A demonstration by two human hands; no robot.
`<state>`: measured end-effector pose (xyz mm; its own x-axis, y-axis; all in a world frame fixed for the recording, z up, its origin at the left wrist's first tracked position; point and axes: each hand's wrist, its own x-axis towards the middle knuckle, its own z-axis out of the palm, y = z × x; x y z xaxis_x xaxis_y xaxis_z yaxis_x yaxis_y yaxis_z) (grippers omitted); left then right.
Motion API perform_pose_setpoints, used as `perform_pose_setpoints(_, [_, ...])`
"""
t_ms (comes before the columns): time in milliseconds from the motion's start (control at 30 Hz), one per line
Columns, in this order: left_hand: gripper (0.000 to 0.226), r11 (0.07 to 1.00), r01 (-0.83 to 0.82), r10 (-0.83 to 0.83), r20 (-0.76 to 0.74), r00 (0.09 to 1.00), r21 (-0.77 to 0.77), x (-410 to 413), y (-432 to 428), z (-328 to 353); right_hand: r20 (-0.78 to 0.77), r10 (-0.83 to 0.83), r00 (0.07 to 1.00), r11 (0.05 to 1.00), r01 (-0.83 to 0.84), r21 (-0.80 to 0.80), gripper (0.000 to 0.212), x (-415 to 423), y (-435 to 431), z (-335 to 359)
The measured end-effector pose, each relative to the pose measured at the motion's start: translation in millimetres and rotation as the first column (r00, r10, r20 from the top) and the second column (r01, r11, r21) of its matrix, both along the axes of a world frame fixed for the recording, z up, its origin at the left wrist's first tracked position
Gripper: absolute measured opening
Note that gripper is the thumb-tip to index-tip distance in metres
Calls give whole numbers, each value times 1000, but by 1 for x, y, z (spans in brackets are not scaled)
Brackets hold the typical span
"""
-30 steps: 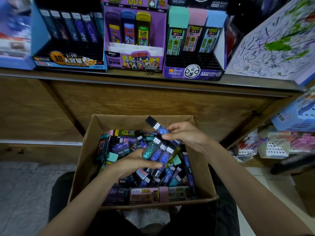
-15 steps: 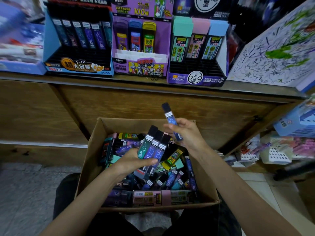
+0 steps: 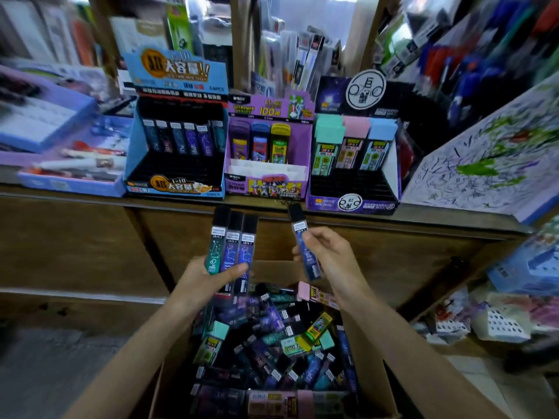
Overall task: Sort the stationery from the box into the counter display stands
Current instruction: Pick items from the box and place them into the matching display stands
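With your left hand [image 3: 205,276] gripping three lead tubes [image 3: 233,246] and your right hand [image 3: 328,255] pinching one blue tube [image 3: 302,243], slot each upright into the blue stand [image 3: 175,187] beyond your fingertips.

I face a brown wooden counter [image 3: 75,246] with a panelled front. Grey floor [image 3: 39,367] lies below its left end, paler tiles [image 3: 472,385] at the right. Behind it, blurred wooden shelves [image 3: 239,31] seem crammed with stock. Light is dim.

Left hand [image 3: 204,281] and right hand [image 3: 331,252] raised, grips curled.
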<state>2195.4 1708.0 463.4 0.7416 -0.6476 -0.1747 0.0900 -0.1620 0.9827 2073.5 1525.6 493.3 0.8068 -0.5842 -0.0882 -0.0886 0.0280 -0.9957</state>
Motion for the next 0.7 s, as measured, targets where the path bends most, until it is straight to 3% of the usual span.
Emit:
perform_pose_setpoints(267, [17, 986, -139, 143, 41, 989, -91, 51, 10, 50, 68, 130, 989, 982, -119, -147, 5, 67, 4, 60])
perform_pose_setpoints(567, [6, 964, -229, 245, 121, 962, -136, 100, 33, 77, 171, 176, 969, 949, -121, -291, 25, 162, 12, 121])
perform_pose_setpoints(700, [13, 953, -267, 282, 90, 955, -144, 111, 40, 77, 123, 187, 975, 912, -126, -391, 44, 192, 15, 132])
